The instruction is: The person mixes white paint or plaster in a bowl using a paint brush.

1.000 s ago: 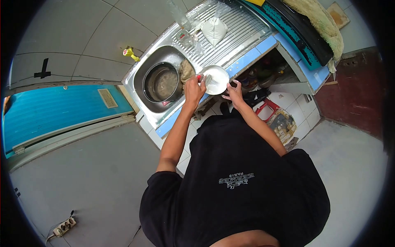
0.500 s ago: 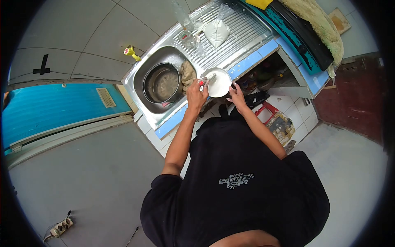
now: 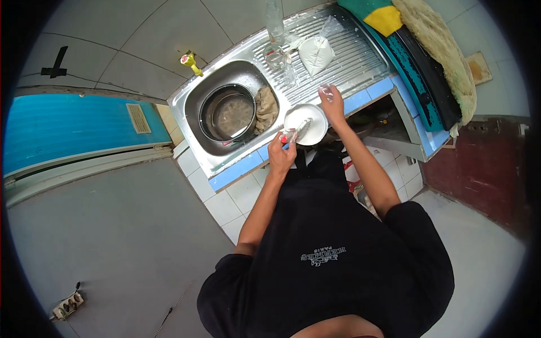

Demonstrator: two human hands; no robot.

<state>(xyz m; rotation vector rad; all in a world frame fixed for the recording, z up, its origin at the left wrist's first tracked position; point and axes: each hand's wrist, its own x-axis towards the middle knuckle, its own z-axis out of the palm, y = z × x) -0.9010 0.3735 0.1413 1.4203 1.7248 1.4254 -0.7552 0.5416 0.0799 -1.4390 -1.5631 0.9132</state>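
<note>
My left hand is closed on a spoon with a red handle, its end dipping into a white bowl of white powder or paste at the sink's front edge. My right hand is off the bowl, over the drainboard just behind and right of it, fingers loosely bent and apart, white residue on the tips. A clear plastic bag of white powder lies on the ribbed drainboard.
A dark pot sits in the sink beside a brown cloth. Behind are a yellow tap, a glass and a clear bottle. At right stands a teal and black object with a yellow cloth.
My right hand has let go of the bowl's right side and moved up over the drainboard. My left hand remains on the spoon. The view has shifted slightly.
</note>
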